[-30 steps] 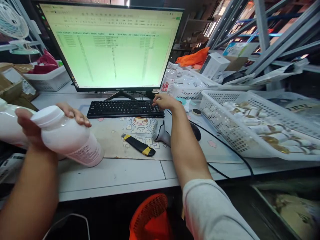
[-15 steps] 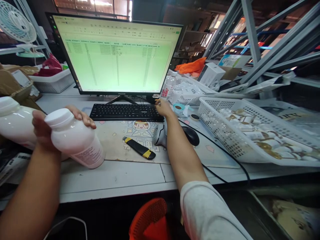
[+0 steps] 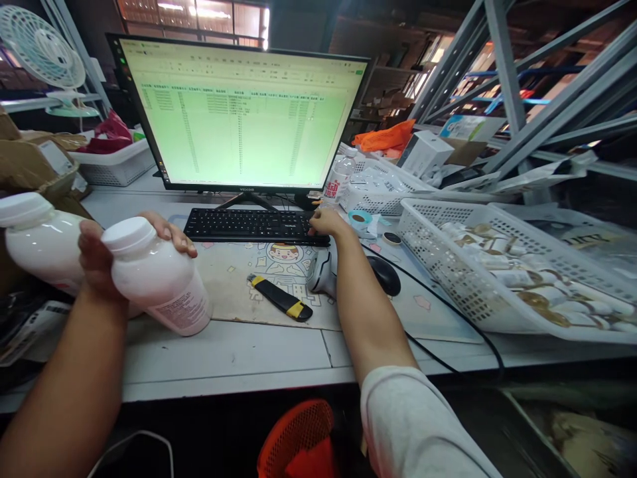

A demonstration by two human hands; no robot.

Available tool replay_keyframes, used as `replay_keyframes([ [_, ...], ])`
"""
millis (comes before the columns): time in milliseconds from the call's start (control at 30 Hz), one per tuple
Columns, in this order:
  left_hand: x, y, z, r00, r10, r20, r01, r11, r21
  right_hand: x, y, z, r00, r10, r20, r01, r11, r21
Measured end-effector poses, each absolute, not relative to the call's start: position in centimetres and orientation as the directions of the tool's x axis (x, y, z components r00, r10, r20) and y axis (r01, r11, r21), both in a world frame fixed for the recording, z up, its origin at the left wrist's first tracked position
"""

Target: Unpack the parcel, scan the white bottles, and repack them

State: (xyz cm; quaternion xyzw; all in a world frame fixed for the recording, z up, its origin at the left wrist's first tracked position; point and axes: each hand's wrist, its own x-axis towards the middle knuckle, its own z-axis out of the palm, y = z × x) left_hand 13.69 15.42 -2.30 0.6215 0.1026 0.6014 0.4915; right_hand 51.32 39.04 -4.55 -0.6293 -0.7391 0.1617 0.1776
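My left hand (image 3: 102, 255) grips two white plastic bottles at the left of the desk: one bottle (image 3: 159, 279) tilts with its base on the desk, the other bottle (image 3: 37, 242) lies further left. My right hand (image 3: 328, 222) rests with curled fingers on the right end of the black keyboard (image 3: 249, 226). Above the keyboard stands a monitor (image 3: 239, 113) showing a green spreadsheet. A barcode scanner (image 3: 321, 272) lies under my right forearm, beside a black mouse (image 3: 385, 275).
A yellow-and-black utility knife (image 3: 281, 299) lies on the desk mat. A white basket (image 3: 502, 265) of small tubes fills the right side. Further baskets, a water bottle (image 3: 338, 176) and boxes sit behind. An orange bin (image 3: 298, 438) is under the desk edge. A fan (image 3: 42, 56) stands far left.
The view has tilted slightly up and left. My left hand with the bottles has shifted a little rightward; my right hand stays on the keyboard's right end.
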Motion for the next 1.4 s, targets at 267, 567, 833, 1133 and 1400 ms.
replay_keyframes([
  [267,14.5,14.8,-2.0,0.251,0.734,0.632,-0.477,-0.474,0.740,48.0,38.7,-4.4,-0.224,0.956,0.187,0.890,0.279,-0.361],
  [567,14.6,14.0,-2.0,0.184,0.796,0.577,-0.448,-0.454,0.770,41.6,39.4,-4.3,-0.495,0.867,0.053,0.828,0.489,-0.275],
  [833,14.3,14.1,-2.4,0.227,0.772,0.594,-0.470,-0.447,0.761,41.7,39.0,-3.7,-0.498,0.865,0.060,0.841,0.498,-0.212],
  [1133,14.1,14.1,-2.4,0.240,0.783,0.574,-0.464,-0.427,0.776,41.5,38.5,-4.0,-0.469,0.883,-0.029,0.877,0.462,-0.130],
  [1400,14.1,14.3,-2.3,0.241,0.781,0.576,-0.446,-0.438,0.780,54.0,33.0,-2.4,-0.318,0.921,0.224,0.927,0.352,-0.131],
])
